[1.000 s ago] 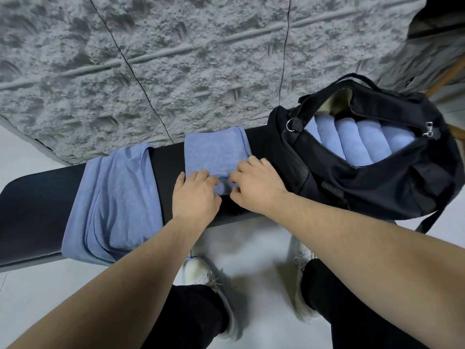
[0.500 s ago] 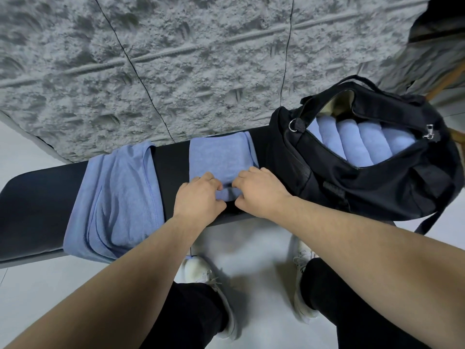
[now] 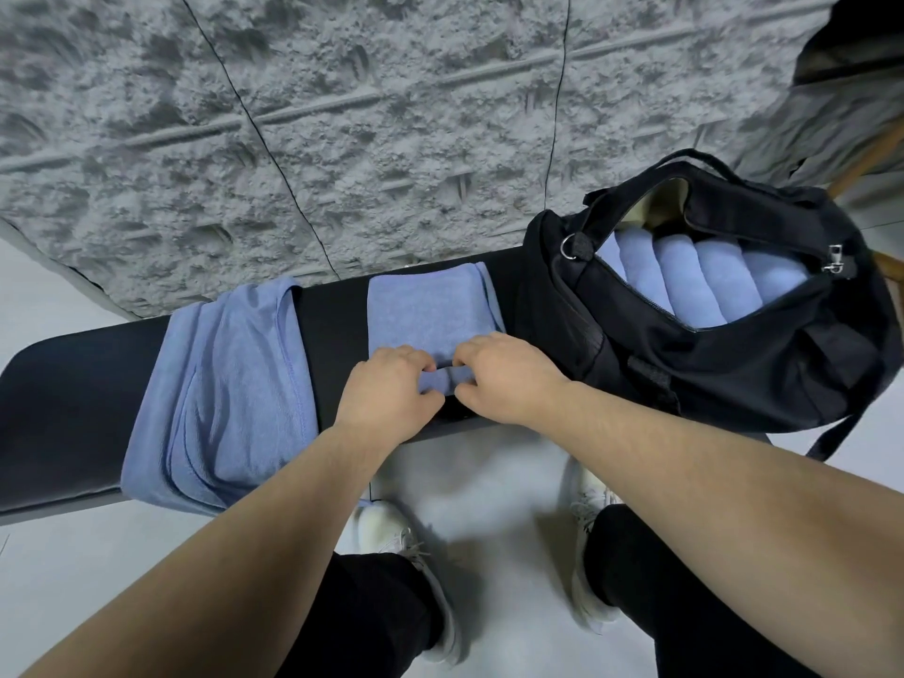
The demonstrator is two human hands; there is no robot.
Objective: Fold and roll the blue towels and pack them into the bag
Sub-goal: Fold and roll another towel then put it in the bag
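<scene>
A folded blue towel point(image 3: 426, 310) lies across the black bench point(image 3: 73, 384), its near end turned into a small roll. My left hand point(image 3: 389, 393) and my right hand point(image 3: 504, 374) sit side by side on that roll, fingers curled round it. To the right stands an open black bag point(image 3: 763, 364) with several rolled blue towels point(image 3: 685, 271) lined up inside. More blue towels point(image 3: 220, 384) lie in a loose pile across the bench at the left, hanging over its front edge.
A rough grey wall point(image 3: 391, 115) rises straight behind the bench. Pale floor point(image 3: 489, 482) lies in front, with my two white shoes and black trouser legs. A wooden piece shows at the far right behind the bag.
Both hands have curled their fingers over the towel's near edge and begun rolling it away from me; a short roll now shows between them where the towel lay flat.
</scene>
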